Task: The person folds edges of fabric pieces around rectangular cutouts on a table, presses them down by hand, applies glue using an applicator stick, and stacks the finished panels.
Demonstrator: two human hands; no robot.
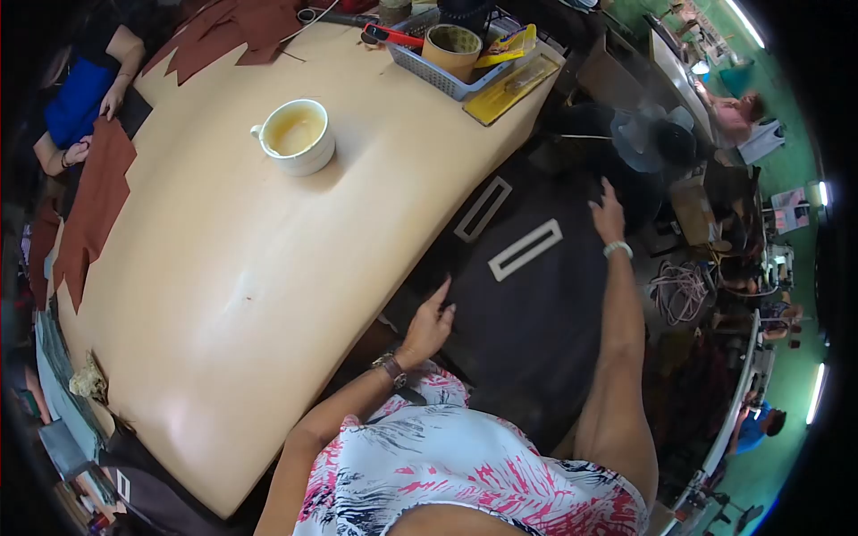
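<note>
A dark sheet of material (527, 313) lies across the lap, beside the table edge. On it are two pale rectangular frames with a slot, one (525, 250) nearer the middle and a duller one (483, 209) closer to the table. My left hand (429, 327) is at the sheet's left edge, index finger stretched out; the other fingers are partly bent and hold nothing visible. At the sheet's right edge is my right hand (608, 214), fingers apart, touching or just over the dark material.
On the pale table (241, 268) stand a white cup (298, 138) and a grey basket (420, 64) with a tape roll; a yellow tray (509, 89) lies beside it. Another person's hands (112, 100) hold reddish-brown pieces (98, 192) at the left. A coiled cable (679, 290) lies right.
</note>
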